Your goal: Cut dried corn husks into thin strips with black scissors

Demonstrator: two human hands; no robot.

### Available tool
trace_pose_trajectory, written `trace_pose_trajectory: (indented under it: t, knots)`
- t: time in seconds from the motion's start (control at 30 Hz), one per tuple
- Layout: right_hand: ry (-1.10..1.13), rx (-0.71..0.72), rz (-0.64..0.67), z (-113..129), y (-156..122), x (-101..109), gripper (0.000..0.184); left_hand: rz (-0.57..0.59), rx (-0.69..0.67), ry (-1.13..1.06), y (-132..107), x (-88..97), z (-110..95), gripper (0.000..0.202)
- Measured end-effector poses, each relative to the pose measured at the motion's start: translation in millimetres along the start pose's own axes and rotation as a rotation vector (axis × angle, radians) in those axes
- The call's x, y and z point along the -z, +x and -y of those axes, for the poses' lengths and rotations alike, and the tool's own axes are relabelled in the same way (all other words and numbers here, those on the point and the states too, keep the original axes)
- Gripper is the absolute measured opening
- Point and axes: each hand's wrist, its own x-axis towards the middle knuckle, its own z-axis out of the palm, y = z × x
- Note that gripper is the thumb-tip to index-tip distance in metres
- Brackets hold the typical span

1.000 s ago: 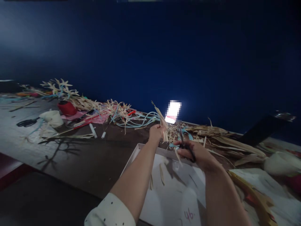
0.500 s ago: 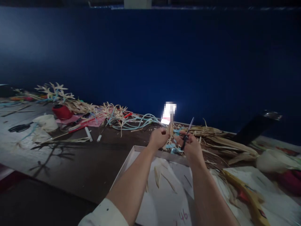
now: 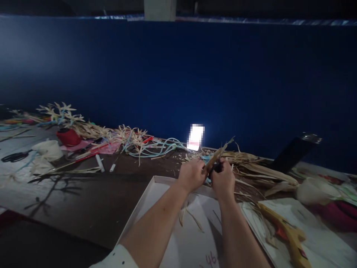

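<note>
Head view shows us our left hand (image 3: pixel 192 175) pinching a dry straw strip (image 3: pixel 216 155) while our right hand (image 3: pixel 223 179) grips dark scissors (image 3: pixel 215 168) against it, both raised over the far edge of the white tray (image 3: pixel 139 208). A few trimmed slivers (image 3: pixel 192 219) already lie in the tray, and a heap of uncut straw (image 3: pixel 259 167) waits just behind, so we judge the cutting barely begun.

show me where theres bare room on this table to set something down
Bare: the dark tabletop between the white tray and the white marker. Crowded: straw and blue cords along the wall, husks right, glue gun.
</note>
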Motion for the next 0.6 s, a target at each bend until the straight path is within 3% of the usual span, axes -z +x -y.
trace_pose_trajectory:
  t: [0.1, 0.33, 0.6]
  knots:
    - [0.082, -0.049, 0.005, -2, 3, -1, 0.036, -0.025, -0.015, -0.057, 0, -4.7, 2, 0.034]
    - [0.619, -0.241, 0.083, -9, 7, -10, 0.041, 0.012, 0.143, -0.386, 10, -16.0, 19, 0.038]
    - [0.719, -0.27, 0.049, -10, 9, -10, 0.04, 0.013, 0.26, -0.617, 13, -14.5, 20, 0.038]
